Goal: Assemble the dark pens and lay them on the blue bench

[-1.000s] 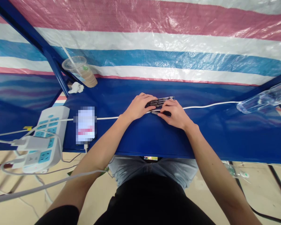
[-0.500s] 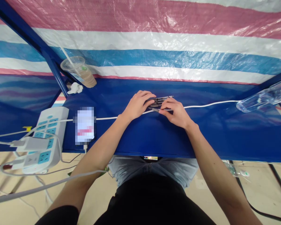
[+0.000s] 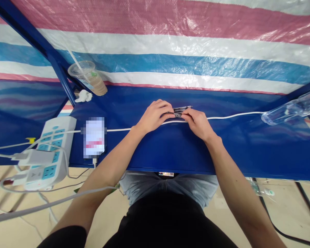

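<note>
Several slim dark pens (image 3: 183, 108) lie side by side over the blue tabletop, between my two hands. My left hand (image 3: 156, 115) is closed round their left ends, the thumb on the near side and the fingers on the far side. At the other end my right hand (image 3: 198, 123) pinches the nearest pens between thumb and fingers. The tips of the far pens stick out past my right fingers. A white cable (image 3: 173, 121) runs just in front of the pens, passing by both hands; whether the fingers touch it I cannot tell.
On the left are a phone (image 3: 94, 137) on a charging cable, a white power strip (image 3: 51, 155) with plugs, a plastic drink cup (image 3: 89, 79) with a straw and a crumpled tissue (image 3: 84, 96). A clear plastic bottle (image 3: 286, 110) lies at right. Striped sheeting (image 3: 170, 44) hangs behind.
My right hand has shifted slightly right, and the pen that was tilted at the near side is now drawn in against the others. My left hand has barely moved.
</note>
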`<state>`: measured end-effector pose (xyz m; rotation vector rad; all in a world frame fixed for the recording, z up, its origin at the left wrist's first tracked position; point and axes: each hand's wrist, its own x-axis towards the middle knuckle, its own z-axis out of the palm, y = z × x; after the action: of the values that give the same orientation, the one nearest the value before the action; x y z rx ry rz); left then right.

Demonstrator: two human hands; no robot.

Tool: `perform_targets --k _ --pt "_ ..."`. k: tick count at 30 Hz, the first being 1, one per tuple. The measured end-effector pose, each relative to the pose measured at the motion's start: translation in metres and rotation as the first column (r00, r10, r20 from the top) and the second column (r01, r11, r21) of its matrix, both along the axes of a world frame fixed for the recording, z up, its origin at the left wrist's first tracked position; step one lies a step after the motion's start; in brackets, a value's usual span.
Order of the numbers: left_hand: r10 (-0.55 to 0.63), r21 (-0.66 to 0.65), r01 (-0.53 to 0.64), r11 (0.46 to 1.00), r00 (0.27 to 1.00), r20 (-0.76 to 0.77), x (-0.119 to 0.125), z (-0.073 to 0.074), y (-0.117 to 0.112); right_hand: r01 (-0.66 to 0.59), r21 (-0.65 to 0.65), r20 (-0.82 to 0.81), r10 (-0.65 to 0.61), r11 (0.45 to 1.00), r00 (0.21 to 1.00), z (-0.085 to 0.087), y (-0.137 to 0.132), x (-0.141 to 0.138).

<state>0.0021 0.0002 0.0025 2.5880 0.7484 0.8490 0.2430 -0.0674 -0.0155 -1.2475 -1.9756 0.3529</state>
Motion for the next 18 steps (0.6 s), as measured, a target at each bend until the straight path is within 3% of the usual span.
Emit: perform_targets --k 5,12,18 --pt "0.035 0.024 -0.034 0.999 0.999 -0.027 0.001 -0.001 0.000 -0.005 0.055 0.070 0.001 0.998 0.998 -0.006 0.000 -0.003" --pt "0.076 0.002 -0.076 0.997 0.995 -0.065 0.008 0.003 -0.007 0.081 0.185 0.078 -0.097 0.979 0.992 -0.009 0.002 -0.004" --pt "0.122 -0.111 -0.116 0.987 0.991 0.050 0.011 0.001 -0.012 0.148 0.218 0.107 -0.174 0.965 0.979 -0.004 -0.002 -0.010"
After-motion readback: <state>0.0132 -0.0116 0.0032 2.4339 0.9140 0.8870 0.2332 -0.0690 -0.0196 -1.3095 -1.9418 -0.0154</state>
